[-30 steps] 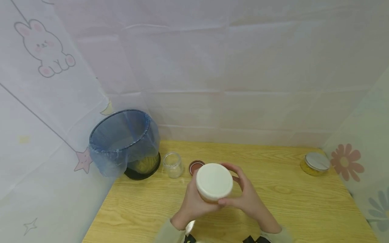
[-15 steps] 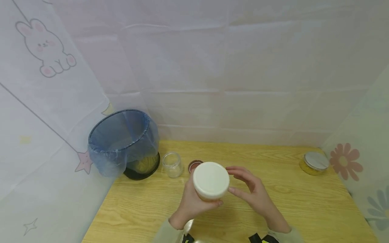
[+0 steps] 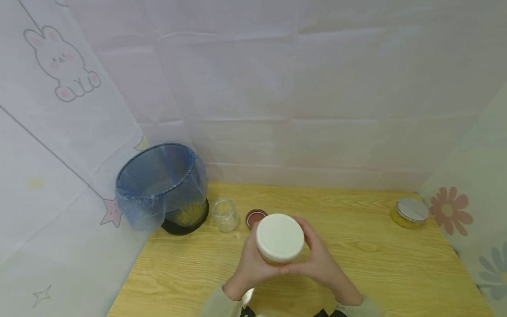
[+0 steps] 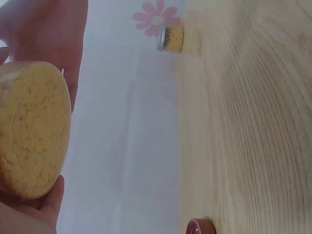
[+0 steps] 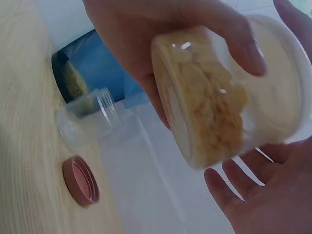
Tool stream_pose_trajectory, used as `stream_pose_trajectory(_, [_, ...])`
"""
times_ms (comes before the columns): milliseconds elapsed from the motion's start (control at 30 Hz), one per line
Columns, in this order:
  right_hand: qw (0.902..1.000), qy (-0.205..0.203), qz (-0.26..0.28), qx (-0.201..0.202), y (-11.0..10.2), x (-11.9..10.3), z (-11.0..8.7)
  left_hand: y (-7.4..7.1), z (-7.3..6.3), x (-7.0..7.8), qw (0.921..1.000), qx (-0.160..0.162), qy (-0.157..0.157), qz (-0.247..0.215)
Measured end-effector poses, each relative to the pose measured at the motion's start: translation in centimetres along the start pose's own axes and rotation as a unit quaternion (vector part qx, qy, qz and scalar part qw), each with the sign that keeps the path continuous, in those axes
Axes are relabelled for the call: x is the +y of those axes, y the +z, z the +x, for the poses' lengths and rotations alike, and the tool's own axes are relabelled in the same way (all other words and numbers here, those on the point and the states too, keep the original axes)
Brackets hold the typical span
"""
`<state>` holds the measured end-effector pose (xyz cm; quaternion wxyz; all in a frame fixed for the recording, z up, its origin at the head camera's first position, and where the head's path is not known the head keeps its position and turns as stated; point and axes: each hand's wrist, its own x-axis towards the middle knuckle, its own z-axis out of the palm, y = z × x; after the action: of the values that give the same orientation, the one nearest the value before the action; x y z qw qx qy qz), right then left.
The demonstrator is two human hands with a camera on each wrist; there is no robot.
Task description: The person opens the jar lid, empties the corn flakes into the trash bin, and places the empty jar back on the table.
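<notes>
Both hands hold a clear jar [image 5: 204,107], partly filled with yellow flakes, above the wooden table. Its round white lid [image 3: 280,237] faces up toward the head camera. My left hand [image 3: 253,264] grips the jar's body from the left, its thumb across the near side, as the right wrist view also shows. My right hand [image 3: 318,264] curves round the jar from the right, near the lid, thumb in front and fingers behind. In the left wrist view the jar's bottom [image 4: 36,131] is turned toward the camera, flakes lying against it.
An uncovered glass jar [image 3: 225,215] stands left of a brownish-red lid [image 3: 255,216] lying inside up. A mesh bin [image 3: 160,193] with a blue liner is at the back left. Far right stands a silver-lidded jar [image 3: 410,212] with yellow contents. Printed sheets [image 3: 336,88] hang behind the table.
My right hand let go of the jar half a second ago, moved off to the right, and now holds it again. My left hand keeps its grip, shifting slightly.
</notes>
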<state>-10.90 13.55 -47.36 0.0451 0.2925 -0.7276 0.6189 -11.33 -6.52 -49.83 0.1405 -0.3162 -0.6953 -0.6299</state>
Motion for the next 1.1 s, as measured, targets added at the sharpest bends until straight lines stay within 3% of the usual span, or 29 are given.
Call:
stream_pose_trajectory(167, [0.9986, 0.022, 0.047, 0.008, 0.9, 0.0, 0.3, 0.3, -0.1, -0.5, 0.9997, -0.009, 0.019, -0.006])
stream_pose_trajectory(333, [0.9982, 0.032, 0.047, 0.017, 0.8, 0.1, 0.3, 0.4, -0.1, -0.6, 0.9997, -0.001, 0.024, 0.002])
stream_pose_trajectory(600, [0.9983, -0.029, 0.046, 0.019, -1.2, 0.7, 0.1, 0.0, 0.0, 0.0, 0.9998, 0.007, -0.001, 0.016])
stream_pose_trajectory(867, [0.9985, -0.031, 0.030, 0.033, -3.0, 1.0, -0.4, -0.1, 0.1, 0.2, 0.9999, 0.011, -0.010, -0.005])
stream_pose_trajectory(1100, [0.9972, -0.053, 0.051, -0.006, -2.8, 0.9, -0.3, 0.1, 0.0, 0.3, 0.9997, 0.009, -0.016, -0.016])
